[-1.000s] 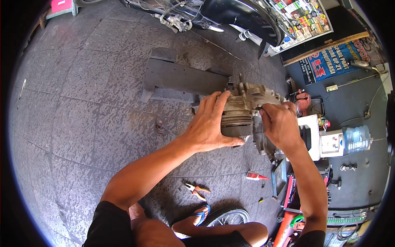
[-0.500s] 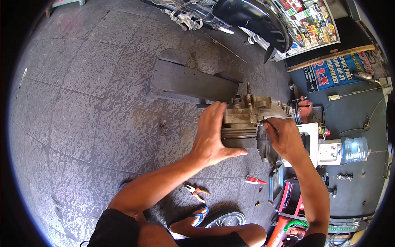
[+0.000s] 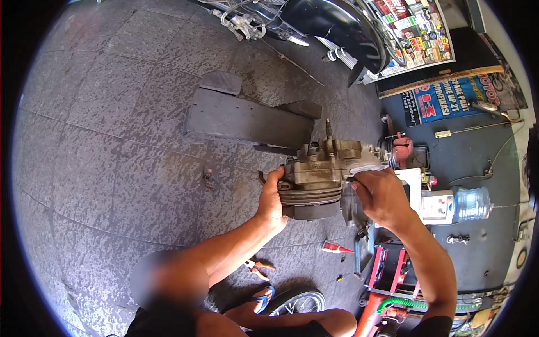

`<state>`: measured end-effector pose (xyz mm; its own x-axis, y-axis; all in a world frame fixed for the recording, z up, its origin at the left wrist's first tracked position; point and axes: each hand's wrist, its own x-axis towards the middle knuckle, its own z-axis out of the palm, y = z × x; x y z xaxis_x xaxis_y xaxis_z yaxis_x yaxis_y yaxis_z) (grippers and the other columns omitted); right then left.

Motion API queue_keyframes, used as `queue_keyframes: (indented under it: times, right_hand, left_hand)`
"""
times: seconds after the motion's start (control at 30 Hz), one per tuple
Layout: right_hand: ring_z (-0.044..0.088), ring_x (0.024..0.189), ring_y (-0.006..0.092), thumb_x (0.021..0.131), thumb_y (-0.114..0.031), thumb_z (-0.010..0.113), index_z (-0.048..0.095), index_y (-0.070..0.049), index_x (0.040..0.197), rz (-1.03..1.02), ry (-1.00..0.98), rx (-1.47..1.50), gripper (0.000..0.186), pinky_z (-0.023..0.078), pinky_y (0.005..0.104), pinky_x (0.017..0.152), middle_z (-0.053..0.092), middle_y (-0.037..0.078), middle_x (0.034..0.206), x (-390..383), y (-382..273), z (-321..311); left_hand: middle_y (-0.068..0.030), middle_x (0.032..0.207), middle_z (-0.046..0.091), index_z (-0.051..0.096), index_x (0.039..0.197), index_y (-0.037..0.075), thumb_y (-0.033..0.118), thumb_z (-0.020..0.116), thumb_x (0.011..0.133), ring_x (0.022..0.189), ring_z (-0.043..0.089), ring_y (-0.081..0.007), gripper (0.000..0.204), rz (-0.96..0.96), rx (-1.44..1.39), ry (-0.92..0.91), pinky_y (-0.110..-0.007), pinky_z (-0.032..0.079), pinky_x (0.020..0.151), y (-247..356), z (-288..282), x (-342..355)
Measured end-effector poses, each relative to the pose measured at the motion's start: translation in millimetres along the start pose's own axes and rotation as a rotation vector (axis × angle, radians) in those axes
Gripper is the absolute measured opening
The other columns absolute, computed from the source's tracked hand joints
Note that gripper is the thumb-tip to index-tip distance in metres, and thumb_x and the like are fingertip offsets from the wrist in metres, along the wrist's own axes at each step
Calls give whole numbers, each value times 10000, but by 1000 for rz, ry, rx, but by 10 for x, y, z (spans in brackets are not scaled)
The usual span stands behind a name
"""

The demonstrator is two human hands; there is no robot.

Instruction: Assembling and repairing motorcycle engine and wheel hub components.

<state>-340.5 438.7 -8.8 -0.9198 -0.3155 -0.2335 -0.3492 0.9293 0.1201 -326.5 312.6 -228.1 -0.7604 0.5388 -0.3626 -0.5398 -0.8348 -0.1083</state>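
Observation:
A greasy metal engine (image 3: 317, 171) is in front of me, with a threaded shaft sticking up from its far side and a ribbed round part facing me. My left hand (image 3: 272, 199) grips its left edge, the fingers partly hidden behind the metal. At the engine's right side, my right hand (image 3: 383, 196) is closed in a pinch against the casing. Whatever sits between those fingertips is too small and covered to make out.
Behind the engine lies a low dark wooden bench (image 3: 247, 118). Orange-handled pliers (image 3: 258, 268) and a red-and-white tube (image 3: 337, 247) are on the tiled floor near my foot. To the right stand a red tool rack (image 3: 387, 269) and a water dispenser (image 3: 438, 206); a motorcycle (image 3: 331, 28) is beyond.
My left hand has shifted from a spread hold across the engine's left front to a grip round its left edge, baring the ribbed part. My right hand keeps its pinch at the casing.

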Motion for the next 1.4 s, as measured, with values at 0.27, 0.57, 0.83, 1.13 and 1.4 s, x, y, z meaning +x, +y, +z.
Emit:
queue_keyframes:
  times: [0.27, 0.57, 0.83, 1.13, 1.4]
  right_hand:
    - [595, 633, 290, 807, -81, 699, 552, -69, 783, -392, -51, -268, 150, 425, 409, 678, 561, 93, 675, 137, 122, -5]
    - [601, 519, 400, 904, -104, 608, 586, 1, 809, 315, -291, 231, 143, 459, 467, 498, 571, 207, 584, 205, -99, -59]
    - [645, 612, 274, 787, -108, 655, 561, -44, 764, -401, -351, -383, 116, 488, 407, 657, 607, 115, 647, 377, 51, -108]
    - [619, 740, 274, 854, -162, 682, 562, -56, 837, -294, -91, -358, 161, 442, 410, 758, 606, 96, 762, 145, -76, -83]
    - [641, 611, 347, 875, -148, 653, 552, -41, 801, 39, -269, -197, 165, 493, 487, 693, 615, 183, 640, 195, -94, -19]
  left_hand:
    - [-125, 1136, 695, 614, 1175, 42, 397, 426, 1001, 1033, 673, -220, 438, -41, 28, 57, -381, 507, 970, 26, 44, -61]
    - [-86, 1294, 612, 479, 1392, 78, 349, 434, 1019, 1190, 582, -192, 464, -111, -57, 74, -371, 422, 1078, -6, -58, -4]
    - [-97, 1259, 632, 497, 1366, 69, 376, 458, 1008, 1151, 610, -211, 473, -98, -31, 92, -392, 454, 1053, -4, -53, 0]
    - [-127, 1129, 687, 604, 1169, 53, 426, 456, 991, 1018, 671, -228, 438, -49, 10, 63, -398, 517, 962, 70, 29, -43]
    - [-116, 1087, 691, 606, 1138, 62, 410, 445, 985, 994, 677, -228, 412, -51, 27, 110, -397, 526, 947, 22, 14, -15]
